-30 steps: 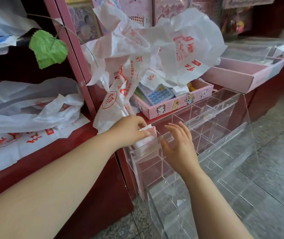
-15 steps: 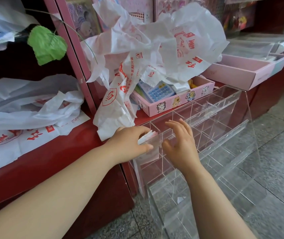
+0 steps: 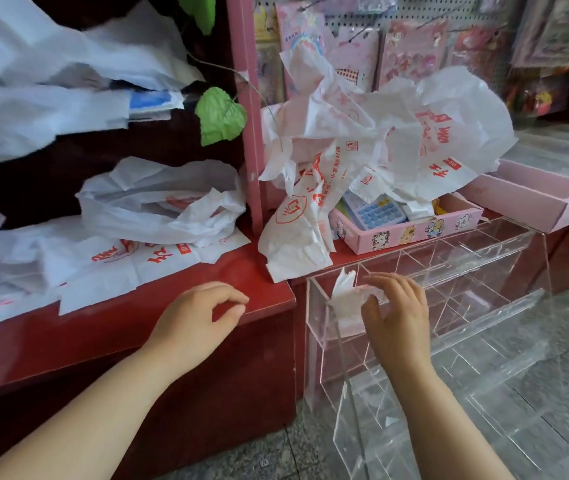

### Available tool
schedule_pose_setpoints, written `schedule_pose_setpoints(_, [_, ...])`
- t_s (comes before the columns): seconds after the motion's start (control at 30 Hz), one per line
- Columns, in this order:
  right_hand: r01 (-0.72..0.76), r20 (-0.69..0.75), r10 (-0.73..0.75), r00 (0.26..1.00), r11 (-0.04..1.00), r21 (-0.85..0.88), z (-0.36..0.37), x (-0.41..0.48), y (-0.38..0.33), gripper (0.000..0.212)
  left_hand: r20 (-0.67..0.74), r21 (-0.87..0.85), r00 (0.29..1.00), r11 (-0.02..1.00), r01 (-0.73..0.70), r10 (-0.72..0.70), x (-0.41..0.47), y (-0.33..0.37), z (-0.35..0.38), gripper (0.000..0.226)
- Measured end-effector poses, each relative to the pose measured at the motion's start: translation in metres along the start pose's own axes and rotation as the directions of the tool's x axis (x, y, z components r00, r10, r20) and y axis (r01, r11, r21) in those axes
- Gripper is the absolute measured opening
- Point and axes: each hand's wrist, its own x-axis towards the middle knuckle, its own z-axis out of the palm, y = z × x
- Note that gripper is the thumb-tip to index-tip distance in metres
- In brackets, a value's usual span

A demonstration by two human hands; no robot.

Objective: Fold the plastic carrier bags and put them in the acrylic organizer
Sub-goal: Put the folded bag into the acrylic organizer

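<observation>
Now | left hand [image 3: 200, 317] loose over counter [image 3: 265, 296] edge | right hand [image 3: 395, 313] pinches folded bag [image 3: 343, 297] inside organizer [image 3: 449, 249]

Hidden and cropped
The right hand [image 3: 394, 313] covers part of the folded bag [image 3: 343, 296]; blurred white bags [image 3: 34, 98] run off the left edge.

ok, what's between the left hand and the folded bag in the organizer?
Head view: only the red counter corner and the clear left wall of the acrylic organizer lie between the left hand and the folded bag.

White red-printed bags [image 3: 373, 161], clear organizer [image 3: 484, 271], pink cartoon-print box [image 3: 411, 233], red shelf [image 3: 158, 327]
</observation>
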Motion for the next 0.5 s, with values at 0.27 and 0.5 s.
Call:
schedule_pose_setpoints(0.27, [0.284, 0.216, -0.266, 0.939, 0.957, -0.056, 0.035, -0.01, -0.054, 0.024, -0.269, 0.205, 0.958, 0.966, 0.161, -0.102, -0.055, -0.083, -0.058, 0.01])
schedule_pose_setpoints(0.5, [0.381, 0.518, -0.251, 0.818, 0.911, -0.161, 0.094, 0.026, -0.129, 0.042, -0.15, 0.334, 0.938, 0.877, 0.346, -0.313, -0.07, -0.129, -0.062, 0.061])
